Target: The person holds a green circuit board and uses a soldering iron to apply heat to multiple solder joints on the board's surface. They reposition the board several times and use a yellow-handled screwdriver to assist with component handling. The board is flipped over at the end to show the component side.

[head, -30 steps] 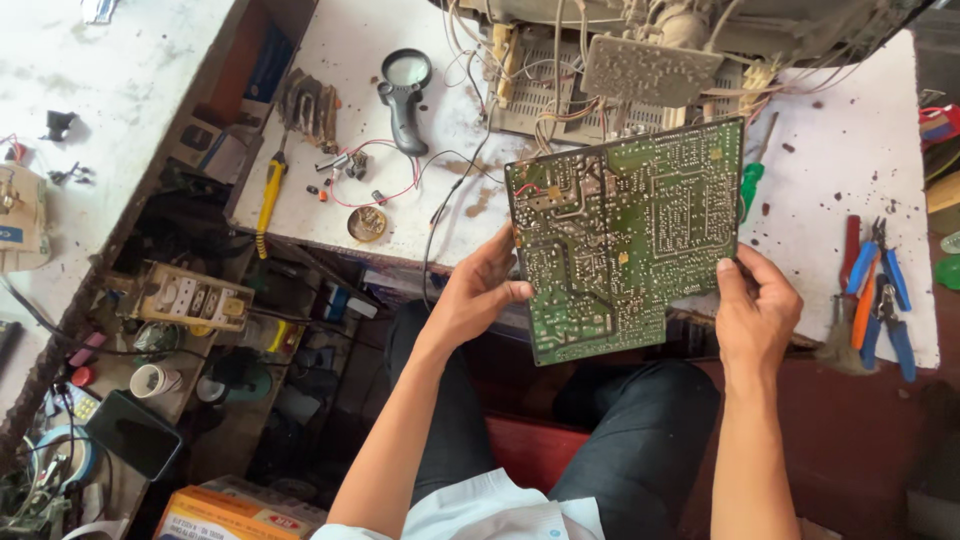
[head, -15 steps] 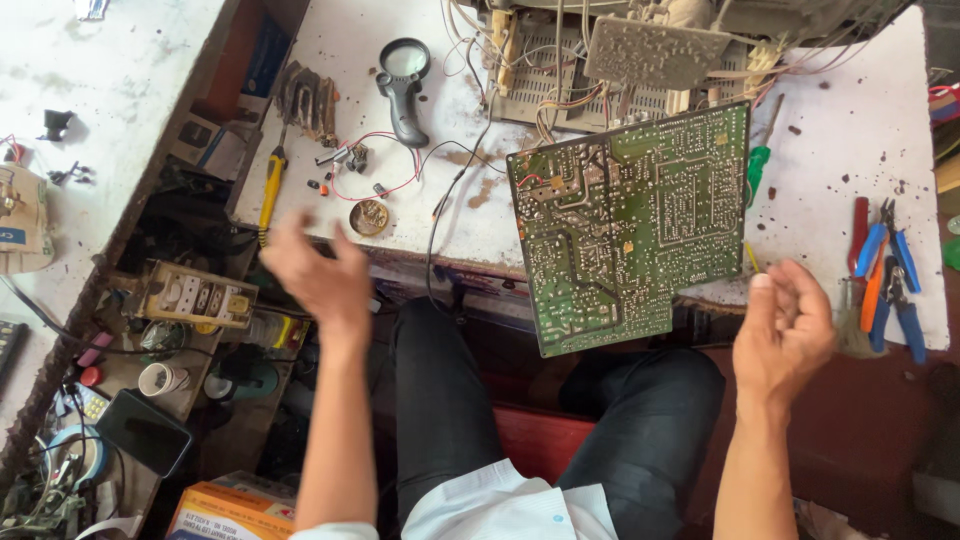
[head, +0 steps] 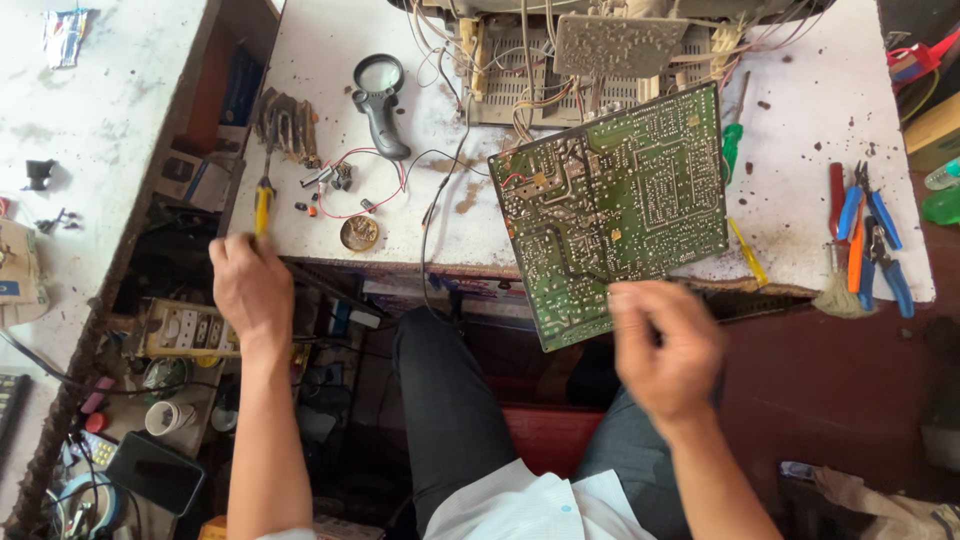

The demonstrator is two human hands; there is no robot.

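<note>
The left hand (head: pixel 250 285) closed on the yellow-handled tool (head: pixel 262 208), the blurred right hand (head: pixel 665 345), grip unclear, steadied the circuit board (head: pixel 615 215), probably soldering prep.

circuit board (head: pixel 615 210) on table (head: pixel 420 225) edge, magnifier (head: pixel 380 100) left, pliers (head: pixel 870 240) right

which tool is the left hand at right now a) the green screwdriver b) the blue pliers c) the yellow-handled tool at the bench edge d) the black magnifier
c, the left hand sits at the near bench edge right on the yellow-handled tool, while the magnifier, blue pliers and green screwdriver lie apart from it.
</note>
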